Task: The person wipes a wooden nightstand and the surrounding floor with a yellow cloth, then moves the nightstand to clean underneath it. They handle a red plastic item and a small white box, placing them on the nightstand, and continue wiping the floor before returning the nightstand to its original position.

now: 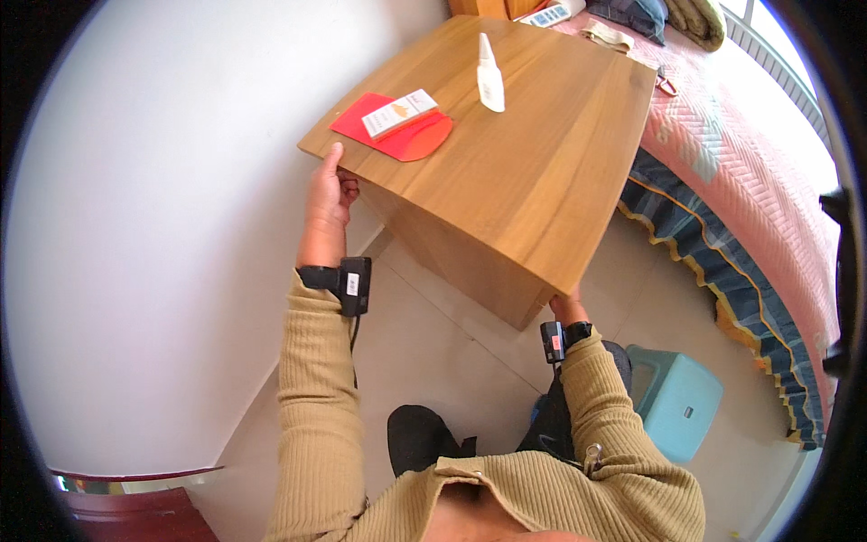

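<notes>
A small wooden table (533, 172) stands at an angle in front of me, its top overhanging a panel base. My left hand (332, 188) grips its left corner, thumb against the edge and fingers curled underneath. At the near right corner, my right hand (567, 309) holds the tabletop from below, and the wood hides most of its fingers. On top, near the left hand, lies a red envelope (424, 141) with a small white and orange box (395, 116) on it. Farther back lies a white bottle with a pointed nozzle (489, 79).
A bed with a pink quilted cover (722, 154) and a blue ruffled skirt (695, 239) runs along the right. Below it sits a light blue plastic stool (684, 402), close to my right arm. A white wall (163, 199) borders the left side. Tiled floor (442, 334) lies underneath.
</notes>
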Demonstrator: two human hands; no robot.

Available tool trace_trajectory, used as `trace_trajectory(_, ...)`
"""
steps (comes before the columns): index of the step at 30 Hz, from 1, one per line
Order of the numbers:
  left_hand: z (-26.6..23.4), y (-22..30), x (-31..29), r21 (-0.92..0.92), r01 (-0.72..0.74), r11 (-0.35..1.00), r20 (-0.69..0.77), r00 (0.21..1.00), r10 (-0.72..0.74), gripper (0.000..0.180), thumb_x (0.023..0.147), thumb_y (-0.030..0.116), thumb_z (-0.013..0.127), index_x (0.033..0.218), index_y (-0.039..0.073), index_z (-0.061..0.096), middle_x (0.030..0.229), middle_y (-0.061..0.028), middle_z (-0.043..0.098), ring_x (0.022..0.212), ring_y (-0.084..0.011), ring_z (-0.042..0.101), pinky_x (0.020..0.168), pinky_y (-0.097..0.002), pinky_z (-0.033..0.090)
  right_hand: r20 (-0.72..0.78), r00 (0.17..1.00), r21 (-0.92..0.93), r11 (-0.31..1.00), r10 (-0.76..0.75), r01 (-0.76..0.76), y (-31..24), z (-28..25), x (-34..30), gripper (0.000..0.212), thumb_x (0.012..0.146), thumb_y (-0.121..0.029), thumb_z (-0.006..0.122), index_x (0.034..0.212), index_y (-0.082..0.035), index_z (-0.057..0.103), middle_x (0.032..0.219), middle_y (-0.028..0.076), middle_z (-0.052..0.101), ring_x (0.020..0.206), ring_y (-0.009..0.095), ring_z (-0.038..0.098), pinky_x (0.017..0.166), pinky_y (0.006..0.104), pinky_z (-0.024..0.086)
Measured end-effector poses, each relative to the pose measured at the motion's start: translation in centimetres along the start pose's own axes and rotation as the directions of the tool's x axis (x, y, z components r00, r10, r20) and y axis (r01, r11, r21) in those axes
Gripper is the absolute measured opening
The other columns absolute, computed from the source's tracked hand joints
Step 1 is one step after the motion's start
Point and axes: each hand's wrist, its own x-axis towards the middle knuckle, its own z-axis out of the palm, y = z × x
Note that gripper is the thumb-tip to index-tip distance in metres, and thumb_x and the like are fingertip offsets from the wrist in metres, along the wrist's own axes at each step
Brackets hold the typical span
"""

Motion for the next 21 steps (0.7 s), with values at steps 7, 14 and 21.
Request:
trace_trajectory(7,-1.5,0.1,2.1,-0.057,-0.009,0.998,-0.038,0.999,0.007,0.029,0.076,0.038,0.066,0.073,0.013,0.051,0.057,0.0001,0.046,0.048,-0.0108,0.041,0.043,-0.0223,0.032,0.092,0.996,-0.050,0.999,-0.009,0.014,1.4,1.2,2.9,0.076,0.086,-0.062,0.027,0.133,-0.003,0.030,0.132,0.012,0.040,0.120,0.024,0.040,0.099,0.0332,0.032)
trace_trajectory(14,-1.6,-0.3,4.3,-0.025,-0.044,0.999,-0.119,0.992,0.041,0.026,0.079,0.038,0.061,0.081,0.013,0.053,0.063,0.0004,0.049,0.053,-0.0110,0.044,0.047,-0.0235,0.035,0.189,0.981,-0.150,0.988,0.051,-0.023,2.7,1.8,4.9,0.085,0.083,-0.068,0.027,0.141,-0.009,0.009,0.144,0.010,0.018,0.130,0.023,0.020,0.105,0.0362,0.020)
trace_trajectory(21,-1.8,0.2,2.6,0.113,-0.107,0.988,-0.115,0.986,0.120,0.048,0.078,0.046,0.057,0.108,0.009,0.052,0.091,-0.0045,0.057,0.074,-0.0151,0.054,0.066,-0.0299,0.043,0.036,0.994,-0.379,0.919,-0.103,0.109,4.5,0.8,4.2,0.086,0.084,-0.066,0.025,0.140,-0.008,-0.004,0.147,0.009,0.004,0.134,0.023,0.009,0.108,0.0371,0.008)
